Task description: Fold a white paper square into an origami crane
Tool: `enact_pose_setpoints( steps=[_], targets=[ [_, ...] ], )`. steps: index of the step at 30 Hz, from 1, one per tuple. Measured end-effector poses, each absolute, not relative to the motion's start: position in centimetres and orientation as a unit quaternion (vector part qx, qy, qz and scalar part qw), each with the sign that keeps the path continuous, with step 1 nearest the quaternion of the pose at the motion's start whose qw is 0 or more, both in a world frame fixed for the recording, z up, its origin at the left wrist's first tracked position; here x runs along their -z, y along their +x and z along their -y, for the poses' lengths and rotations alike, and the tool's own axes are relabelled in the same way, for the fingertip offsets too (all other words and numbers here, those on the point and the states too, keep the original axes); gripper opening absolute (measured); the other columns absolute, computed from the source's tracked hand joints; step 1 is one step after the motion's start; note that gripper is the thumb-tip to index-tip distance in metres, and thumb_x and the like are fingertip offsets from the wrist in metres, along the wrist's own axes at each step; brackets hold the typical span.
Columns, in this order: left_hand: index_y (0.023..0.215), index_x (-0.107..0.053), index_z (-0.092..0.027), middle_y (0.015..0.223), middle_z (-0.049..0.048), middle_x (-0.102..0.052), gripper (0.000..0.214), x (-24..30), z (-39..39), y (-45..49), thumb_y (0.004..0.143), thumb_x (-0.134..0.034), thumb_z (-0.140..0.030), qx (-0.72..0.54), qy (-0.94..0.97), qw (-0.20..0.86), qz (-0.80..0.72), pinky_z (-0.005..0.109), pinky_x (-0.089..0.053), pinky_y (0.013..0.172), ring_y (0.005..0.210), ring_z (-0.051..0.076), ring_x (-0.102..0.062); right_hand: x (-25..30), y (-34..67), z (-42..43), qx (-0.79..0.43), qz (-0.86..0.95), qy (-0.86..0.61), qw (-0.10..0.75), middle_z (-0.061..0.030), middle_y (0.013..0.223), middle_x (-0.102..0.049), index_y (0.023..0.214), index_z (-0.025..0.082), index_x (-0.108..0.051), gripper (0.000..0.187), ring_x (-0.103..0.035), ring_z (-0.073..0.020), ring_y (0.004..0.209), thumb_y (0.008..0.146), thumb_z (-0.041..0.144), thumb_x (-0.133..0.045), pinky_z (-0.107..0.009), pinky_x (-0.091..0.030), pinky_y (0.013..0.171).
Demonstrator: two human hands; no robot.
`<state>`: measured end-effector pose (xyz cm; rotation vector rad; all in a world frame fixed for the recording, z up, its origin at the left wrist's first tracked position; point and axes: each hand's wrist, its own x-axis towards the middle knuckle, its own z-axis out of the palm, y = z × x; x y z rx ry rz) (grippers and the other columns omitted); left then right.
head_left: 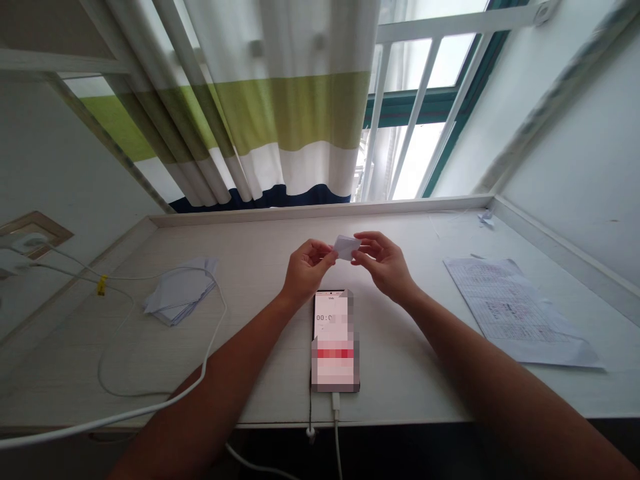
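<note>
My left hand (306,269) and my right hand (383,261) meet above the middle of the white desk (410,373), and both pinch a small folded piece of white paper (345,246) between fingertips. The paper is lifted off the desk. Just below my hands a phone (334,340) lies flat with its screen lit, and a cable is plugged into its near end.
A loose stack of white paper sheets (181,291) lies to the left, with white charging cables (150,393) looping around it. A printed sheet (517,310) lies to the right. A scrap of paper (486,219) sits in the far right corner. Striped curtains (280,113) hang behind.
</note>
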<state>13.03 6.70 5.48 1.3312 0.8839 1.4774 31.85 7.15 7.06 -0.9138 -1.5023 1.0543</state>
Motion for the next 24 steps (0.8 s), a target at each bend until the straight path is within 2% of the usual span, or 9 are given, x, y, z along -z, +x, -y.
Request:
enact_pose_setpoints(
  steps=[6,13,17,24],
  targets=[
    [0.096,-0.069,-0.017,0.086,0.0053,-0.077,0.029,-6.04,-6.28,13.28,0.08,-0.084,-0.037,-0.586,0.536,0.502,-0.343,0.037,-0.061,0.079,0.08,0.021,-0.077,-7.34,31.98,-6.88,-0.397,0.667,-0.387,0.497,-0.0076,0.113,-0.074,0.127,0.027,-0.069,0.038,-0.072,-0.0239,0.094,0.091,0.04,-0.071,-0.046,-0.066,0.079],
    [0.092,-0.077,-0.015,0.088,0.0069,-0.078,0.026,-5.81,-6.48,12.99,0.076,-0.086,-0.034,-0.586,0.526,0.487,-0.378,0.037,-0.059,0.086,0.084,0.019,-0.074,-7.18,31.77,-6.92,-0.424,0.65,-0.359,0.519,-0.0053,0.103,-0.074,0.108,0.023,-0.071,0.026,-0.072,-0.0224,0.088,0.088,0.039,-0.076,-0.042,-0.064,0.076],
    [0.09,-0.08,-0.016,0.09,0.0072,-0.079,0.023,-5.6,-6.76,12.84,0.075,-0.086,-0.032,-0.582,0.53,0.482,-0.385,0.034,-0.057,0.086,0.086,0.018,-0.072,-7.06,31.74,-7.04,-0.449,0.629,-0.359,0.523,-0.0053,0.094,-0.074,0.101,0.021,-0.07,0.027,-0.071,-0.0226,0.084,0.086,0.042,-0.079,-0.041,-0.06,0.074],
    [0.087,-0.078,-0.017,0.086,0.0045,-0.078,0.022,-5.17,-7.08,12.83,0.072,-0.088,-0.029,-0.592,0.523,0.49,-0.368,0.032,-0.056,0.085,0.084,0.016,-0.071,-7.07,31.68,-7.01,-0.442,0.625,-0.361,0.532,-0.0049,0.089,-0.075,0.095,0.021,-0.071,0.028,-0.07,-0.0222,0.082,0.082,0.043,-0.083,-0.04,-0.058,0.075]
  ],
)
